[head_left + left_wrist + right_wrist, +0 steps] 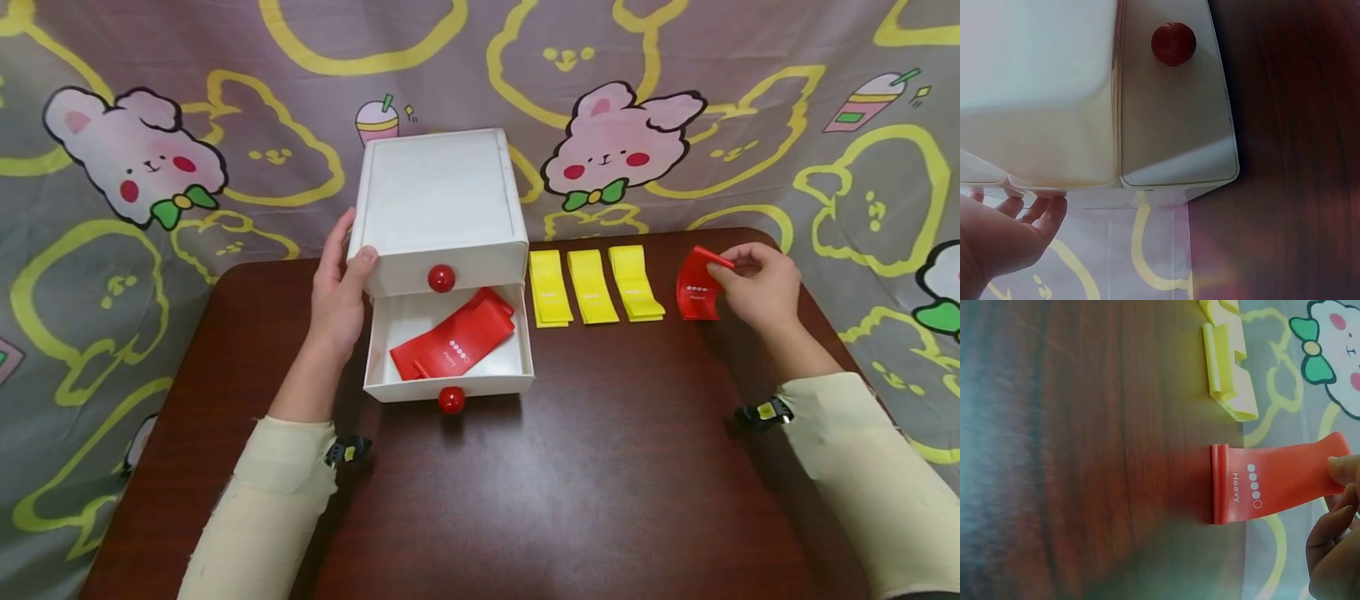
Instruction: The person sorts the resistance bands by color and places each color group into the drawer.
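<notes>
My left hand (341, 287) holds the white drawer box (438, 192) at its front left corner, thumb over the top edge and fingers against the side. The box's lower drawer (382, 333) is pulled out, and red resistance bands (457, 337) lie overlapping inside it. At the table's right, my right hand (761, 283) pinches the upper end of another red resistance band (1285, 481) between thumb and fingers. That band hangs down with its folded lower end close over the table, and "Heavy" shows on it in the right wrist view.
Three yellow bands (592, 286) lie in a row between the box and my right hand. Red round knobs (442, 278) stick out from both drawers. A patterned cloth (450, 50) hangs behind the dark wooden table (585, 500).
</notes>
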